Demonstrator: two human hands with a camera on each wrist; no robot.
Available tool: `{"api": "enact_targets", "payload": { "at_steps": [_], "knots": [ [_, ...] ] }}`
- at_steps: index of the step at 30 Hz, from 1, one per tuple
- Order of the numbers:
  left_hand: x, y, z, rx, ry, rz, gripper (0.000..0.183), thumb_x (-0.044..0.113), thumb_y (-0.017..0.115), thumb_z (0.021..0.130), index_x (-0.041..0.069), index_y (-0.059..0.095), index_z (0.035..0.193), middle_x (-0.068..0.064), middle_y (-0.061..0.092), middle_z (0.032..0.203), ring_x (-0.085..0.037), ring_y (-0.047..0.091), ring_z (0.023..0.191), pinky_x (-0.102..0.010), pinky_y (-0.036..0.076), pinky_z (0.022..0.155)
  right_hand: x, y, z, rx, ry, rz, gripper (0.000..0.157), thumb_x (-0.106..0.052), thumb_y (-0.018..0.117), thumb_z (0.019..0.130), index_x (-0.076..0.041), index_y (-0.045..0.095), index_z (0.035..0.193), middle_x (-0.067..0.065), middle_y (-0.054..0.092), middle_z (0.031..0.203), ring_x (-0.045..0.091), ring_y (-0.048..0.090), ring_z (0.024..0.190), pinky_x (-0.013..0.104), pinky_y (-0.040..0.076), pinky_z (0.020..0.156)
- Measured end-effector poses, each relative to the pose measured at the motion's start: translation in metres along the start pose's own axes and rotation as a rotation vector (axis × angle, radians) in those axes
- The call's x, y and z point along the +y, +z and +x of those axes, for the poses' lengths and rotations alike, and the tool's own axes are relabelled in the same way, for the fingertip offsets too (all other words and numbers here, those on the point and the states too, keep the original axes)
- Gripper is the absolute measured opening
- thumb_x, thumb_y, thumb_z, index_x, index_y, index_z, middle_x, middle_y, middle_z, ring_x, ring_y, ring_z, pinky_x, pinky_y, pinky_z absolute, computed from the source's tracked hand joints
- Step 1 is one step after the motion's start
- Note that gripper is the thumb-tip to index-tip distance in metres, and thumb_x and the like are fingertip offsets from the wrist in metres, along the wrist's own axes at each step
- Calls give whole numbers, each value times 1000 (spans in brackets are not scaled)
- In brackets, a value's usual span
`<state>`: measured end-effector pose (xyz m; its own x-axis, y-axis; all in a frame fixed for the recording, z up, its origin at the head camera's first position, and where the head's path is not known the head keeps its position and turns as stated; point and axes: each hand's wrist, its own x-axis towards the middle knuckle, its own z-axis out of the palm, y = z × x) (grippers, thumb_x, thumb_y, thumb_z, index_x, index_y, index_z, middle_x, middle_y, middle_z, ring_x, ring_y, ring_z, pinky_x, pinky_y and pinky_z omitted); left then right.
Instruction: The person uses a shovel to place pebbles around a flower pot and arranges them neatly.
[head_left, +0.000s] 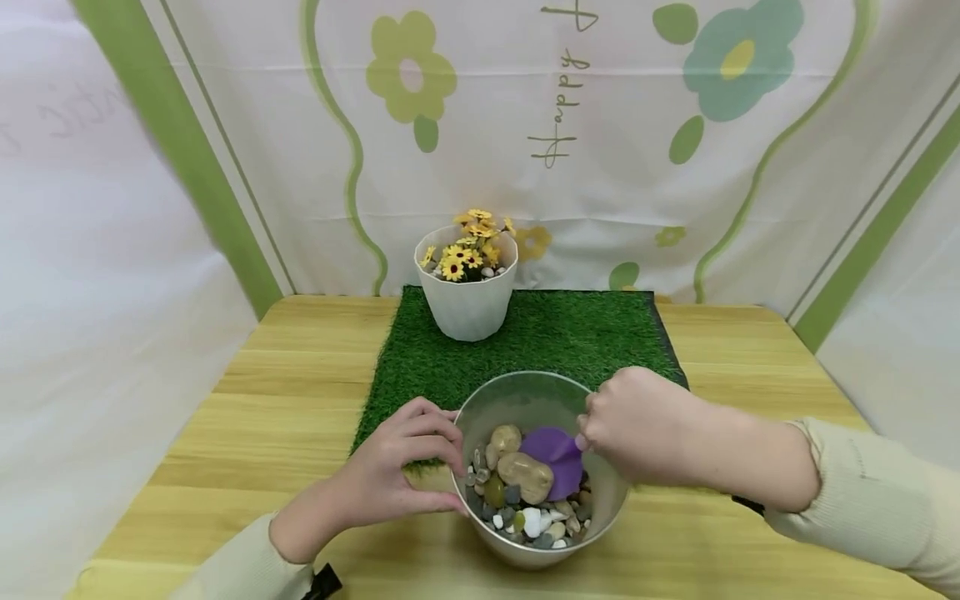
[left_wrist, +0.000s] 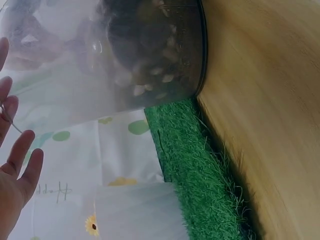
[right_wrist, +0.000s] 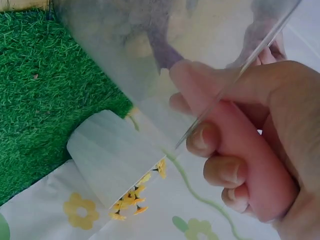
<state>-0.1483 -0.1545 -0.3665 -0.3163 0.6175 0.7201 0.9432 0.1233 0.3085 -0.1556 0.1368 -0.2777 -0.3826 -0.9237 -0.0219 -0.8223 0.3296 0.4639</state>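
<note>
A clear plastic bucket (head_left: 546, 562) stands on the table, with pebbles and larger tan stones (head_left: 525, 477) inside. My left hand (head_left: 405, 467) holds its rim from the left side; the left wrist view shows those fingers (left_wrist: 22, 150) at the rim. My right hand (head_left: 637, 425) is at the bucket's right rim, gripping the pink handle (right_wrist: 255, 165) of a toy shovel. The shovel's purple blade (head_left: 553, 462) is down in the bucket against the stones. Its handle is hidden by the hand in the head view.
Behind the bucket a green artificial grass mat (head_left: 585, 333) lies on the wooden table (head_left: 262, 417). A white ribbed pot (head_left: 468, 308) with yellow flowers (head_left: 468, 250) stands on the mat. A white floral-print curtain (head_left: 487, 167) hangs along the back.
</note>
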Motion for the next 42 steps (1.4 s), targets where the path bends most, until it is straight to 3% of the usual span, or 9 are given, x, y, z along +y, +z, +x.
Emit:
{"api": "enact_targets", "payload": {
  "at_steps": [4, 9, 15, 24, 31, 37, 42],
  "knots": [
    [1, -1, 0, -8, -7, 11, 28, 34, 81, 69, 18, 63, 84, 5, 59, 96, -18, 48, 96, -41, 42, 98, 1, 3, 1, 57, -3, 120, 23, -34, 63, 87, -20, 65, 69, -10, 48, 54, 4, 38, 42, 20, 35, 35],
    [1, -2, 1, -6, -20, 0, 28, 32, 82, 67, 17, 63, 82, 4, 59, 94, -19, 48, 95, -40, 42, 99, 0, 8, 4, 106, -14, 160, 24, -33, 59, 90, -20, 67, 71, -11, 45, 54, 2, 32, 41, 18, 30, 35],
    [2, 1, 2, -6, -25, 0, 29, 32, 82, 66, 16, 63, 82, 3, 59, 95, -21, 49, 96, -40, 41, 99, 0, 7, 0, 93, 29, 215, 25, -35, 59, 90, -20, 67, 73, -11, 46, 55, 1, 32, 41, 16, 28, 34],
    [0, 2, -2, -10, -53, 24, 29, 36, 81, 67, 19, 63, 84, 5, 59, 99, -25, 49, 102, -40, 40, 100, 1, 8, -7, 149, 42, 300, 22, -37, 56, 92, -22, 69, 82, -15, 47, 60, -3, 36, 45, 16, 30, 36],
    [3, -2, 0, -41, -105, 21, 28, 37, 80, 70, 20, 62, 85, 4, 60, 99, -22, 48, 104, -40, 38, 101, -1, 11, -13, 229, 120, 346, 19, -39, 60, 89, -24, 71, 86, -16, 55, 66, -5, 44, 49, 16, 34, 37],
    [3, -2, 0, -45, -99, 43, 28, 38, 79, 69, 21, 63, 84, 4, 60, 99, -22, 48, 105, -40, 38, 101, -4, 11, -17, 284, 165, 357, 20, -38, 59, 90, -24, 72, 85, -17, 58, 68, -4, 47, 49, 16, 35, 36],
    [3, -3, 0, -41, -93, 36, 28, 37, 80, 69, 21, 63, 84, 4, 60, 97, -21, 48, 103, -40, 39, 101, -7, 14, -24, 320, 233, 340, 16, -38, 63, 87, -25, 72, 81, -20, 52, 63, -4, 43, 45, 16, 31, 34]
  ]
}}
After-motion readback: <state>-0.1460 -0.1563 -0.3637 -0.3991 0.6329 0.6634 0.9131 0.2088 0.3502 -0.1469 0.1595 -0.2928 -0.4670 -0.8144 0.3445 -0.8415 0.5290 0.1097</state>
